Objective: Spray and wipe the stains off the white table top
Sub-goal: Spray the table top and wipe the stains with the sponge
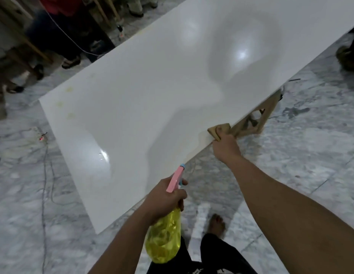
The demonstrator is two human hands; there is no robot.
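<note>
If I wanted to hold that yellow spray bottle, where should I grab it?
Probably round the thin neck, just under the pink top, coming from behind. The spray bottle is fat lower down, so the neck likely fits fingers better and a finger can reach the trigger. That's how the left hand holds it, nozzle toward the table.

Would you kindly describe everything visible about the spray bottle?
The spray bottle has a see-through yellow plastic body and a pink spray head with a blue nozzle tip. The left hand grips its neck, one finger at the trigger. It is tilted, nozzle aimed toward the white table, held off its near edge.
</note>
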